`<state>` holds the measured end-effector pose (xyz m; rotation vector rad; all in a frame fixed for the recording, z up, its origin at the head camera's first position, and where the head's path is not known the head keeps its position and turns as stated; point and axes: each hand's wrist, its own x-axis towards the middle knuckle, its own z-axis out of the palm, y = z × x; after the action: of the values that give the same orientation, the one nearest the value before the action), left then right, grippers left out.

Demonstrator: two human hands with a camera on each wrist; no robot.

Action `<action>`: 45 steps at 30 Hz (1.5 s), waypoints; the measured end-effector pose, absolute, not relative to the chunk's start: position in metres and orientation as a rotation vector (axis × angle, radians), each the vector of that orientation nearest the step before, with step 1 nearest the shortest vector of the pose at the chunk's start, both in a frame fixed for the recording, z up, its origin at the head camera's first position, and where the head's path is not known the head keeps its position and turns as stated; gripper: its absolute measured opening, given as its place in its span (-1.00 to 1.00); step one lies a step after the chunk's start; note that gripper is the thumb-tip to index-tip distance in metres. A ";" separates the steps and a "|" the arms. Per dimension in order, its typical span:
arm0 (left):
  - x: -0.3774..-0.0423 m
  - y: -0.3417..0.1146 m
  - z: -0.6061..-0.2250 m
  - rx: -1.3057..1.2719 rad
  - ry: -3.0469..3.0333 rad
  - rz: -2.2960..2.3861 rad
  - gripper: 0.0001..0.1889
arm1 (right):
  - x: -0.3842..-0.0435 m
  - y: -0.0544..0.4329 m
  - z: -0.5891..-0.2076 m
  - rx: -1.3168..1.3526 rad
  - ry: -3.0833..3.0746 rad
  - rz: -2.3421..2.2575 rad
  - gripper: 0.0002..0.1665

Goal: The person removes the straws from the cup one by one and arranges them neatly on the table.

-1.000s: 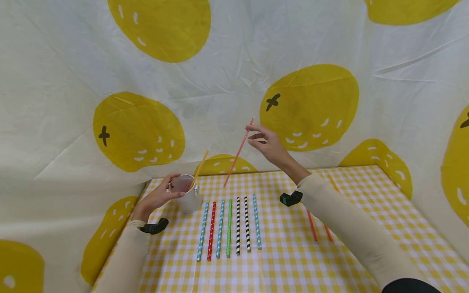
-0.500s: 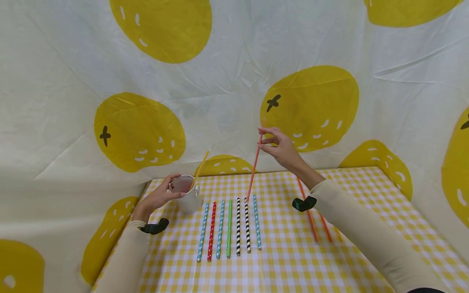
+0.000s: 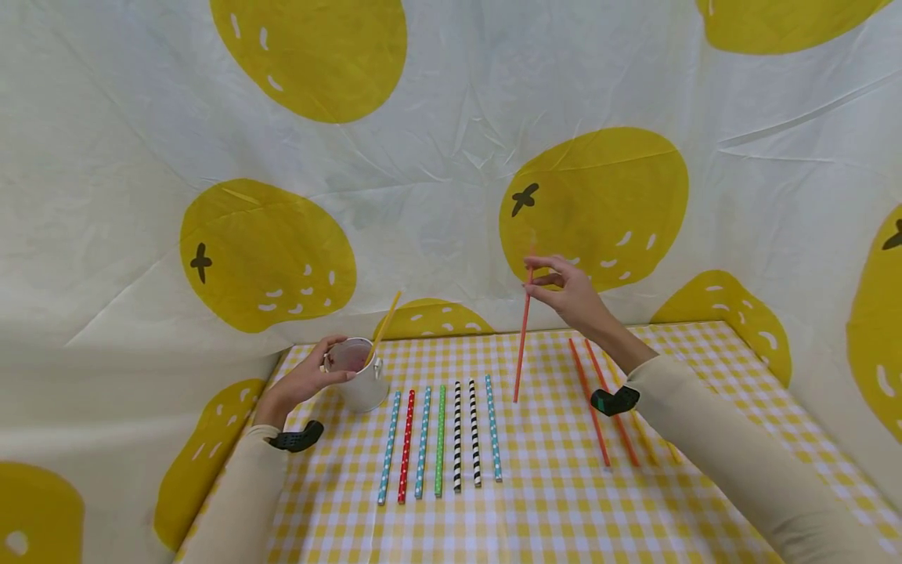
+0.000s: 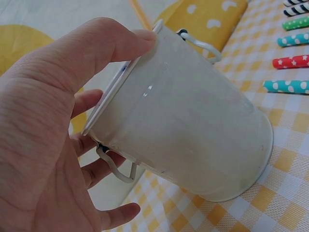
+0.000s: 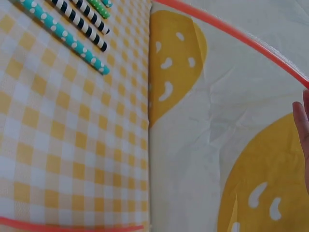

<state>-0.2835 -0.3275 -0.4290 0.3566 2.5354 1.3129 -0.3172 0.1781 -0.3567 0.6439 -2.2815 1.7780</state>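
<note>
My left hand (image 3: 303, 380) holds a white metal bucket (image 3: 366, 392) by its rim. In the left wrist view the thumb lies over the near side of the bucket (image 4: 188, 121), with the other fingers around the far side. A yellow straw (image 3: 384, 325) leans out of the bucket. My right hand (image 3: 572, 304) pinches a translucent red straw (image 3: 522, 345) near its upper end. That straw hangs almost upright, right of the row of patterned straws. Only a few right fingers (image 5: 303, 128) show in the right wrist view, beside the red straw (image 5: 231, 31).
Several patterned paper straws lie side by side mid-table, among them a red one (image 3: 405, 446), a green one (image 3: 440, 439) and a black-striped one (image 3: 457, 439). Two orange-red straws (image 3: 600, 431) and some yellow straws (image 3: 644, 439) lie under the right forearm. A lemon-print cloth (image 3: 437, 235) hangs behind the checked table (image 3: 535, 501).
My right hand has moved right and slightly down with the red straw, which has swung from a slant to nearly upright. The left hand and bucket have stayed in place.
</note>
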 end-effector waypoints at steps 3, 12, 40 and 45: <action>-0.284 -0.328 -0.429 0.355 2.539 1.307 -0.09 | -0.315 0.185 -0.359 0.622 -2.300 1.801 -0.48; -0.284 -0.329 -0.429 0.366 2.540 1.308 -0.11 | -0.307 0.208 -0.363 0.605 -2.370 1.780 -0.47; -0.282 -0.328 -0.427 0.378 2.530 1.322 -0.11 | -0.293 0.274 -0.376 0.658 -2.531 1.635 -0.46; -0.282 -0.328 -0.426 0.376 2.515 1.344 -0.10 | -0.291 0.284 -0.379 0.627 -2.533 1.635 -0.44</action>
<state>-0.2824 -0.3275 -0.4261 0.3756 2.5150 1.3441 -0.2909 0.2837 -0.3786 0.6267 -2.5326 1.6346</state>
